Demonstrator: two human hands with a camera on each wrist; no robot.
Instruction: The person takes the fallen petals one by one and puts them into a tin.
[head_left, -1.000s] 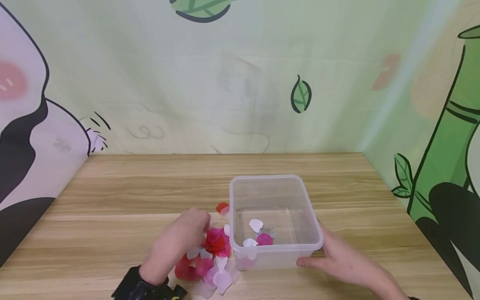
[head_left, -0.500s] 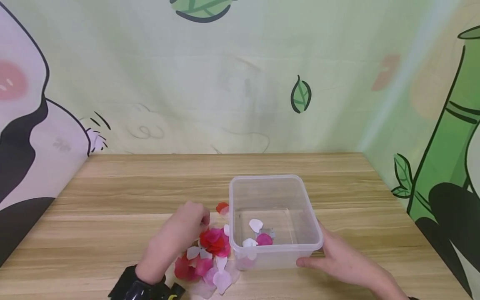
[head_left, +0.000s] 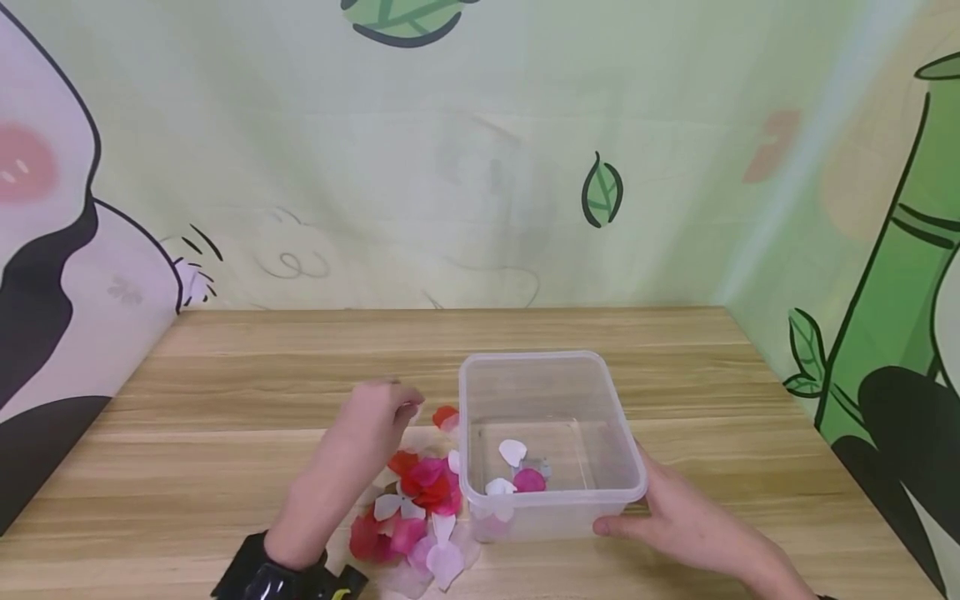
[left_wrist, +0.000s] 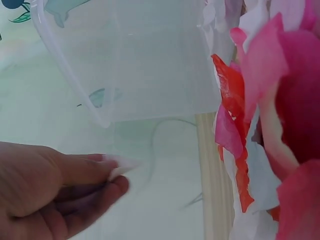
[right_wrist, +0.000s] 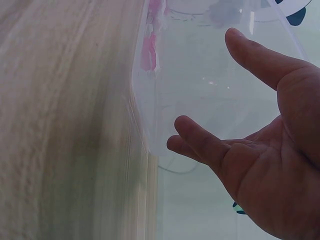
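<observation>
Between the thumb and fingertips of my left hand [left_wrist: 60, 185] is a pale petal [left_wrist: 124, 168], seen in the left wrist view. In the head view this left hand [head_left: 371, 421] hovers above and behind a pile of red, pink and white petals [head_left: 431, 479]. A clear plastic box [head_left: 555, 517] stands right of the pile, holding several petals, among them a white petal [head_left: 513, 452] and a magenta petal [head_left: 529, 480]. My right hand [head_left: 675, 517] touches the box's right side, its thumb at the front corner. Its fingers look extended in the right wrist view.
A red petal [head_left: 445, 416] lies apart from the pile, by the box's left wall. The wooden table [head_left: 300, 358] ends at a green printed backdrop [head_left: 375, 167], which also rises along both sides.
My left hand has lifted up and away from the pile, drawing back from the petals. A red petal it covered now shows. The right hand and the box have stayed in place.
</observation>
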